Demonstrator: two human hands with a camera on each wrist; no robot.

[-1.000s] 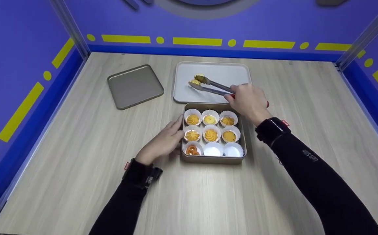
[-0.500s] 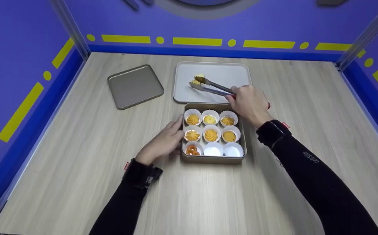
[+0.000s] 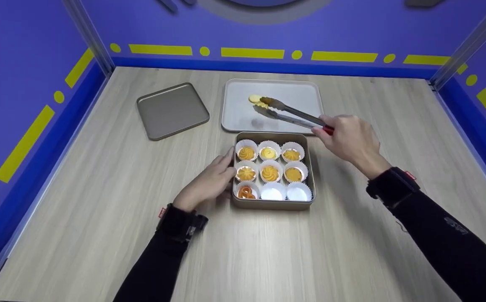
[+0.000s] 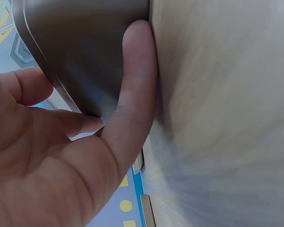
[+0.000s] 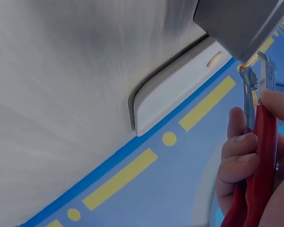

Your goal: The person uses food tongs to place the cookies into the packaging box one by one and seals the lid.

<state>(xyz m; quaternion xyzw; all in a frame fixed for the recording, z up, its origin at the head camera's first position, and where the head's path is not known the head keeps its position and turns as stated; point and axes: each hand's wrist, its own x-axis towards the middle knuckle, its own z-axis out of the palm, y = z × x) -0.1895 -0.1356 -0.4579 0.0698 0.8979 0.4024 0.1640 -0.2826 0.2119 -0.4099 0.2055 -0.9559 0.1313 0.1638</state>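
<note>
My right hand point(image 3: 350, 138) grips red-handled metal tongs point(image 3: 299, 115) above the white tray point(image 3: 230, 119). A yellow cookie point(image 3: 263, 104) shows at the tongs' tips, partly hidden by them; whether they pinch it I cannot tell. Just left of the tips is a pale round cookie point(image 3: 254, 98). My left hand point(image 3: 209, 184) rests against the left side of a bronze-coloured tin point(image 3: 272, 204), its fingers along wall and rim in the left wrist view. Inside the tin stand white paper cups in three rows. Most hold a cookie, including a pretzel-shaped one point(image 3: 246, 192); two front cups point(image 3: 298, 193) are empty.
A bronze-coloured lid point(image 3: 173, 111) lies on the wooden table point(image 3: 142, 209), left of the tray. Blue panels point(image 3: 352, 25) with yellow marks stand along the back and both sides of the table. The tin stands just in front of the tray.
My right hand and the tongs have moved to the right, and the yellow cookie at their tips has shifted right too. A dark shadow now shows on the tray below them. My left hand stays put.
</note>
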